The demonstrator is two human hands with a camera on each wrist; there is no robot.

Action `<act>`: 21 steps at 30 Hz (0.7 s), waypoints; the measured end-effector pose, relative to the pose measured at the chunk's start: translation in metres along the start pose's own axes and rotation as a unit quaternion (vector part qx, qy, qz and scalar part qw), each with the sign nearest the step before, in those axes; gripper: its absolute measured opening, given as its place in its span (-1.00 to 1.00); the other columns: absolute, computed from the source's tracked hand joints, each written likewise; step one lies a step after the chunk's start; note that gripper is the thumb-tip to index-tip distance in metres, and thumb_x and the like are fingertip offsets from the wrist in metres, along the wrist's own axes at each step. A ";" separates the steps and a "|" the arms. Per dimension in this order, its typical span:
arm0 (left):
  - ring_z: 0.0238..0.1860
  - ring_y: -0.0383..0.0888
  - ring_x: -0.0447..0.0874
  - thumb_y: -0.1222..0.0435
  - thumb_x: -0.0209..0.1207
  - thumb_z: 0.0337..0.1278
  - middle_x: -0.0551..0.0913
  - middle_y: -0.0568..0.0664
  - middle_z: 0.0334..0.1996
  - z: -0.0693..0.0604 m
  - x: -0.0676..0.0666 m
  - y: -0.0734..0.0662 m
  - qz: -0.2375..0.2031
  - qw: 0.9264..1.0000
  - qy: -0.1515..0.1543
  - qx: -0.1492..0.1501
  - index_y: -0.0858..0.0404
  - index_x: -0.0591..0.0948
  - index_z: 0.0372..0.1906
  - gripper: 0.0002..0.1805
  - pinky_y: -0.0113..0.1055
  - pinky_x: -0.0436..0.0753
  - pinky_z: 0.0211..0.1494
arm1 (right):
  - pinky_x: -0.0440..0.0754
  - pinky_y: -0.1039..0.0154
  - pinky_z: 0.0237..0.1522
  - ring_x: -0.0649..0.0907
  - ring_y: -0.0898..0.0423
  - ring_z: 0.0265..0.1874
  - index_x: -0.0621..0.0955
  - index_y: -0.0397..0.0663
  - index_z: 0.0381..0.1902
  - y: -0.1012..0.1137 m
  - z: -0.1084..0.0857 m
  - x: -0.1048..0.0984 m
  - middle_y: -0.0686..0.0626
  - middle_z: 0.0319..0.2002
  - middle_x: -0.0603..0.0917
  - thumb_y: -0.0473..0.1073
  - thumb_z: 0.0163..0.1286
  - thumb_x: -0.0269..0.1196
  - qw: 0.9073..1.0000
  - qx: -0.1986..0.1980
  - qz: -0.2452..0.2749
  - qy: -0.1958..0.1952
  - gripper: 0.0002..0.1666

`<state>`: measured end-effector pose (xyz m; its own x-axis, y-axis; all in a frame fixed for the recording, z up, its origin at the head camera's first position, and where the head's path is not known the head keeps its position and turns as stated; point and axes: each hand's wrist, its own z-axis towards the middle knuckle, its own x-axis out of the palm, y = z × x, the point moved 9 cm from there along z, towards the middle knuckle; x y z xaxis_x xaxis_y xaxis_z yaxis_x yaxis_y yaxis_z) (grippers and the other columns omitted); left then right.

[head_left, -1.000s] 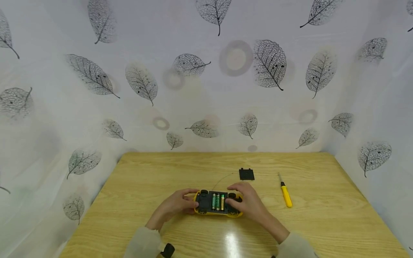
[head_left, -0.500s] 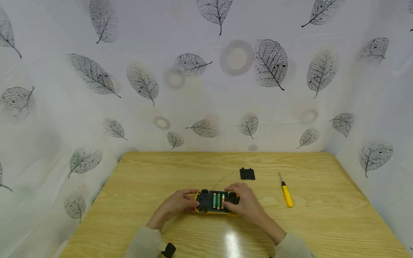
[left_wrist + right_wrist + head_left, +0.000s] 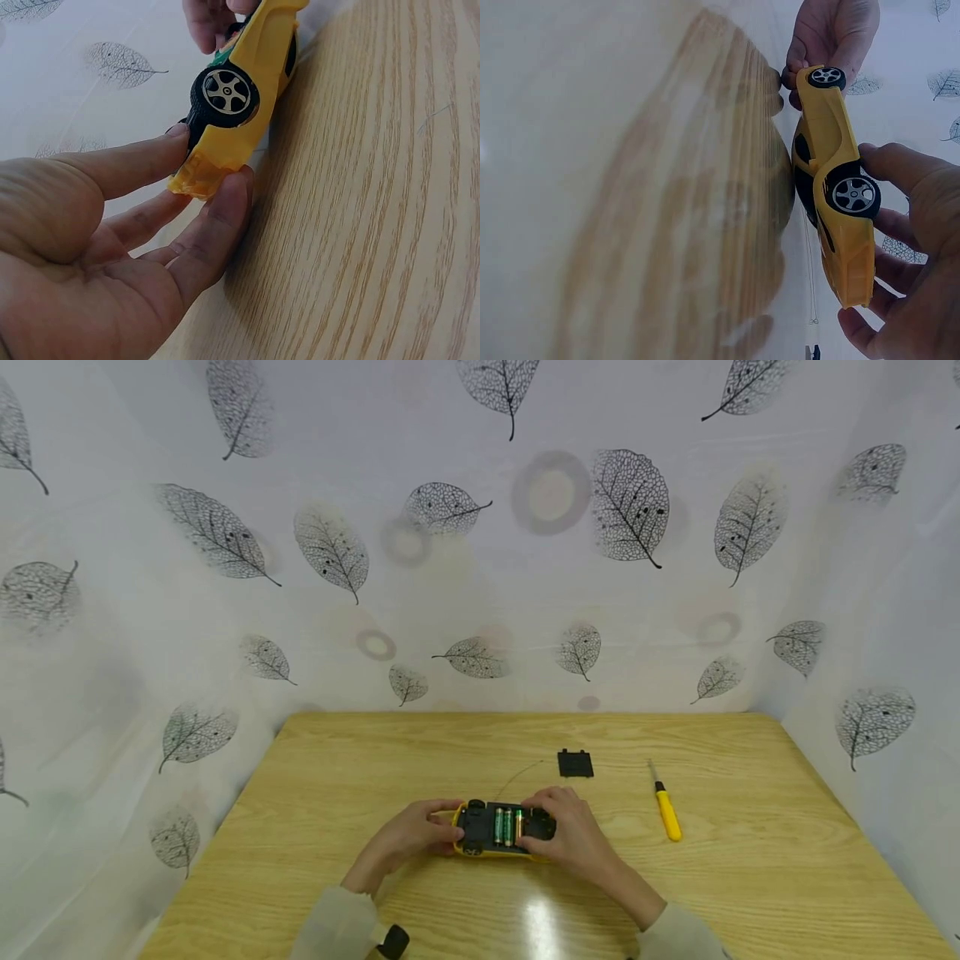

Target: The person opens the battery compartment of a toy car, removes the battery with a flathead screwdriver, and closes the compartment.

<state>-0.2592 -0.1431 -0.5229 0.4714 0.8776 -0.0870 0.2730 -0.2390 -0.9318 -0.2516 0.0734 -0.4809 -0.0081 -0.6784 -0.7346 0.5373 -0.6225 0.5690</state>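
Note:
A yellow toy car [image 3: 474, 835] lies upside down, its black underside up and its battery bay uncovered. Three batteries [image 3: 508, 828] sit side by side in the bay. My left hand [image 3: 416, 831] pinches the car's left end between thumb and fingers, seen close in the left wrist view on the yellow body [image 3: 244, 131]. Over the other half reaches my right hand [image 3: 573, 831], thumb and forefinger at the two ends of the rightmost battery [image 3: 519, 825]. In the right wrist view its thumb [image 3: 900, 165] lies along the underside, and the fingertip contact is hidden.
A black battery cover [image 3: 575, 764] lies behind the car. To the right is a yellow-handled screwdriver [image 3: 667, 814]. A thin wire [image 3: 517, 773] stretches from the car's far side across the wooden table [image 3: 360, 752]. Leaf-printed sheeting [image 3: 480, 585] surrounds the table.
My right hand has shifted slightly left along the car, its thumb moving from beside the rightmost battery to that battery's near end. The left hand keeps its hold.

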 end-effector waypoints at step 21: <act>-0.18 -0.03 0.76 0.40 0.30 0.34 0.75 0.14 -0.10 -0.002 0.000 -0.001 0.015 1.000 -0.017 -0.008 0.48 0.31 0.51 -0.28 -0.11 0.74 -0.04 | 0.56 -0.12 -0.04 0.56 -0.04 -0.01 0.74 -0.11 0.01 -0.001 0.000 0.005 -0.03 0.02 0.65 0.01 0.16 0.60 0.999 0.002 0.005 0.033 -0.48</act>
<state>-0.2584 -0.1440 -0.5215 0.4503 0.8837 -0.1275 0.2729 -0.2723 -0.9227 -0.2525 0.0708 -0.4847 0.0521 -0.6571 -0.7520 0.5341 -0.6179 0.5770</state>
